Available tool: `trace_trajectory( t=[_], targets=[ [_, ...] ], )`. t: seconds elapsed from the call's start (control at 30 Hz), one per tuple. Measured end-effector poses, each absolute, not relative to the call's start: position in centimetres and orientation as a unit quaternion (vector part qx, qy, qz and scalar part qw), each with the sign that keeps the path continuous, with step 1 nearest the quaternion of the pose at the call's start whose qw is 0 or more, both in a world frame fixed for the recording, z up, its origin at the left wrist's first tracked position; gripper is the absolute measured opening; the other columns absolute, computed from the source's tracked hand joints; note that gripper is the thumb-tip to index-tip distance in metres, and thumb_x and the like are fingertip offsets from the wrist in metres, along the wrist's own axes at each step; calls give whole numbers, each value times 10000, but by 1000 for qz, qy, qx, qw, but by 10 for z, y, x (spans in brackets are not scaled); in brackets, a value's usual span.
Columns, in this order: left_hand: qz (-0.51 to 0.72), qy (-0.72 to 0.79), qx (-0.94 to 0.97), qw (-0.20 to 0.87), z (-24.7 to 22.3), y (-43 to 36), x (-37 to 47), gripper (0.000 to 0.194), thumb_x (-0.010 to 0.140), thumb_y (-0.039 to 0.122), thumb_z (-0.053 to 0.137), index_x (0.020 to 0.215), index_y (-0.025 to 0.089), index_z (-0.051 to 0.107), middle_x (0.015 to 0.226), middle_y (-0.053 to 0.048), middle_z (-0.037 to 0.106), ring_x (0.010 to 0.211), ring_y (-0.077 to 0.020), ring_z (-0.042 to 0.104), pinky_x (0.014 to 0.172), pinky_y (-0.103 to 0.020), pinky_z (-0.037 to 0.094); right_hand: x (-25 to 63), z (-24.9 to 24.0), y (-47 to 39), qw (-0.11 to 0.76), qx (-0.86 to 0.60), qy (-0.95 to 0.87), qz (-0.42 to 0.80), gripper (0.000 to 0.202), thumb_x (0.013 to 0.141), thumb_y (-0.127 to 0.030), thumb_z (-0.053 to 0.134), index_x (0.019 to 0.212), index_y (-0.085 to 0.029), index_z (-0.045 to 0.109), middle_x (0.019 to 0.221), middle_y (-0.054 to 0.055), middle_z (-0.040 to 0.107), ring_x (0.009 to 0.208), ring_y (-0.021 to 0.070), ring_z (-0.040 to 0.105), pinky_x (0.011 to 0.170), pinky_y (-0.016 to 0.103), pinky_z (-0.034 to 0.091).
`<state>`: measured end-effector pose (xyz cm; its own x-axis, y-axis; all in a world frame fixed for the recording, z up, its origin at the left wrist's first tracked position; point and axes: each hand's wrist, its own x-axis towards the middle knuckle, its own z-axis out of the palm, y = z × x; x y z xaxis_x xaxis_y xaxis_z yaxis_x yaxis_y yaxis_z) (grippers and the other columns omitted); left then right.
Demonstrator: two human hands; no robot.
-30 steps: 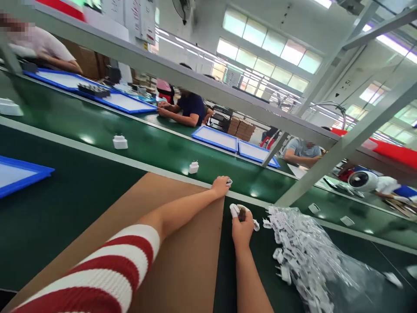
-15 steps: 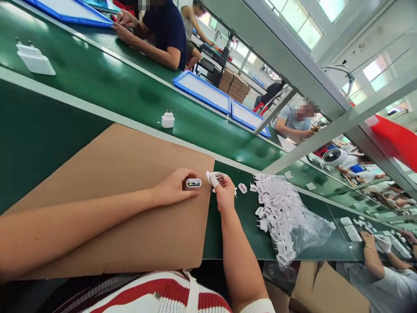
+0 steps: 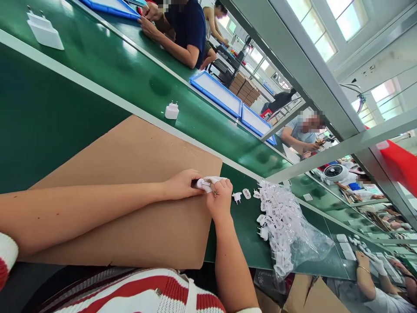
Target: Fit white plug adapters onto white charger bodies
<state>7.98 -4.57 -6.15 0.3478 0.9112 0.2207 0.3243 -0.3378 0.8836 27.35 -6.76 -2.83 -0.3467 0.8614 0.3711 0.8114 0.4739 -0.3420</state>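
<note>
Near the right edge of a brown cardboard sheet (image 3: 156,174), my left hand (image 3: 184,184) is closed around a white charger housing (image 3: 201,183). My right hand (image 3: 220,195) is closed on a white plug piece, pressed against the open end of the housing; the fingers cover most of that piece. Loose white plug pieces (image 3: 237,197) lie just right of my right hand. Beyond them a clear plastic bag (image 3: 312,243) spills a heap of white plug pieces (image 3: 276,221) onto the green table.
A white charger (image 3: 172,111) stands on the green belt (image 3: 130,87) ahead, another (image 3: 44,29) at far left. Blue-rimmed trays (image 3: 218,93) lie beyond. A metal post crosses at right. Co-workers sit across the belt and at far right.
My right hand has moved left with the plug piece, which now meets the housing in my left hand. The view has shifted and tilted slightly.
</note>
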Motion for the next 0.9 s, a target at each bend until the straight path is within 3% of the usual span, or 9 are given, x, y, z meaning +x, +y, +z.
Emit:
trace_trajectory(
  t=[0.2,0.57,0.63,0.77,0.9],
  targets=[
    [380,427,720,393,-61,-45,80,414,794,626,732,798,212,724,835,-35,703,864,-247,645,756,-337,502,269,-8,-60,190,-507,-840,31,245,714,-15,597,770,-246,656,849,40,666,918,254,544,1010,417,450],
    [379,430,727,378,-65,-49,82,394,802,601,731,806,208,705,869,-60,738,930,-281,678,821,-368,533,263,10,-57,129,-500,-856,15,211,690,-46,643,749,-245,676,860,17,708,954,231,590,1160,462,344],
    [378,429,731,372,-66,-51,82,399,829,591,715,905,200,731,901,-57,751,910,-269,692,825,-365,555,262,15,-53,122,-501,-856,24,210,687,-51,643,755,-245,684,863,11,716,957,225,599,1166,459,334],
    [374,432,776,267,-73,-56,82,437,977,485,623,1287,181,678,1212,-113,769,1066,-287,719,965,-411,583,261,14,-52,139,-533,-832,63,259,668,-30,631,807,-232,714,891,16,727,974,221,630,1108,420,372],
    [338,434,820,155,-76,-57,83,307,1061,420,554,1196,180,691,1197,-147,771,1114,-331,700,1033,-493,561,265,-8,-56,200,-562,-796,106,233,661,-20,626,787,-204,693,888,31,716,945,223,650,1017,384,428]
  ],
)
